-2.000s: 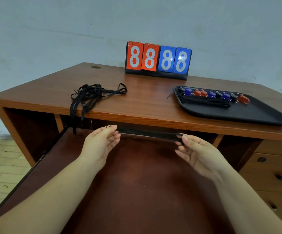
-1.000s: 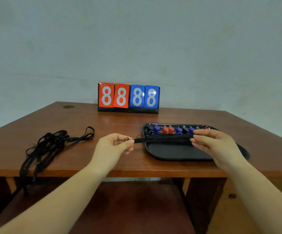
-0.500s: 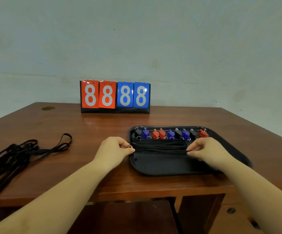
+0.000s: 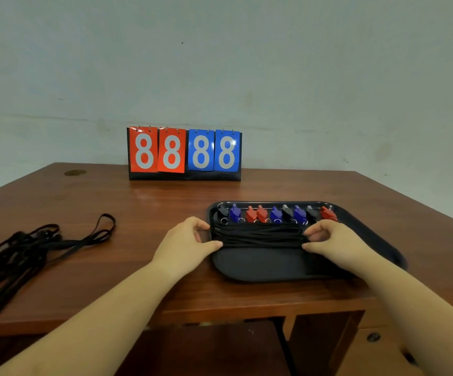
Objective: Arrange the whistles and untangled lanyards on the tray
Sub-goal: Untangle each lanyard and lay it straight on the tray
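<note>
At tray's [image 4: 268,267] middle, left hand [image 4: 184,244] and right hand [image 4: 331,240] pinch opposite ends of straightened lanyard [image 4: 257,241], fingers curled on it. I judge: lower it flat, parallel to laid lanyard bundle [image 4: 257,233], then release both ends together. Whistle row [image 4: 275,214] lines tray's far edge: black, blue, red. Tangled lanyards [image 4: 30,248] wait on desk [image 4: 144,213], well left.

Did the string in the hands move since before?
Yes. The lanyard was stretched between both hands in front of the desk, below its top; now it lies on the tray, below the whistles.
</note>
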Action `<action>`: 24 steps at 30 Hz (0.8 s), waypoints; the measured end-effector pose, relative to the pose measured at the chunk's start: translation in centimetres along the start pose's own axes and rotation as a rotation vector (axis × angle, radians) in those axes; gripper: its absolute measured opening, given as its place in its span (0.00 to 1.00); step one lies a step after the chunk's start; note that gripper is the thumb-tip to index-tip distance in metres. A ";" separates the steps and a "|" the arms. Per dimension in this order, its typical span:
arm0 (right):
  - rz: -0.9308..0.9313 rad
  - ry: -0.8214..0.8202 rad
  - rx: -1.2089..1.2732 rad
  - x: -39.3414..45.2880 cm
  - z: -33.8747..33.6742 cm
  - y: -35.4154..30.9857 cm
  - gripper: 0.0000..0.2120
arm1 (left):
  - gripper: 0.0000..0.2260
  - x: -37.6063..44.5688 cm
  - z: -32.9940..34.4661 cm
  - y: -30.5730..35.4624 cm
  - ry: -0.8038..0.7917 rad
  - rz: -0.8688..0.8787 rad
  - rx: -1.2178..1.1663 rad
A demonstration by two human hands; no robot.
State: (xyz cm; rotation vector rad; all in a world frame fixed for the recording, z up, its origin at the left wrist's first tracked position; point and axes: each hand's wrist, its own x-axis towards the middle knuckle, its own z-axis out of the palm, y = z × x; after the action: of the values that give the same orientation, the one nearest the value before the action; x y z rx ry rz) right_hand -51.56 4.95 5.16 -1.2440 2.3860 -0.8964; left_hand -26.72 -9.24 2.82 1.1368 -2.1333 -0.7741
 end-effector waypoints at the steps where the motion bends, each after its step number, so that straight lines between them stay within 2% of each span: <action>1: -0.007 0.013 -0.020 -0.3 0.1 -0.2 0.12 | 0.16 -0.3 -0.5 -0.2 -0.007 0.001 -0.001; 7: -0.118 0.133 -0.021 -2.4 1.6 -3.5 0.11 | 0.12 -2.0 -4.6 -2.4 -0.011 -0.017 0.012; 12: -0.241 0.042 0.028 -3.8 5.3 -9.2 0.08 | 0.09 -3.7 -8.8 -4.7 0.038 -0.041 0.061; 16: -0.360 -0.040 0.028 -4.7 9.5 -14.4 0.07 | 0.08 -4.8 -12.6 -7.2 0.144 -0.072 0.141; 21: -0.465 -0.147 -0.025 -4.9 15.7 -19.0 0.06 | 0.11 -5.3 -16.2 -10.5 0.195 -0.136 0.243; 24: -0.489 -0.196 -0.083 -4.5 18.8 -21.4 0.10 | 0.16 -4.9 -17.1 -12.0 0.147 -0.193 0.299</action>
State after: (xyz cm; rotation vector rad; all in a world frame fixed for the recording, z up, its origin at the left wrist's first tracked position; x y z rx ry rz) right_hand -25.72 -7.87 4.76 -1.9002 2.0163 -0.7595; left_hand -5.89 -14.25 4.21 1.5238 -2.0823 -0.4446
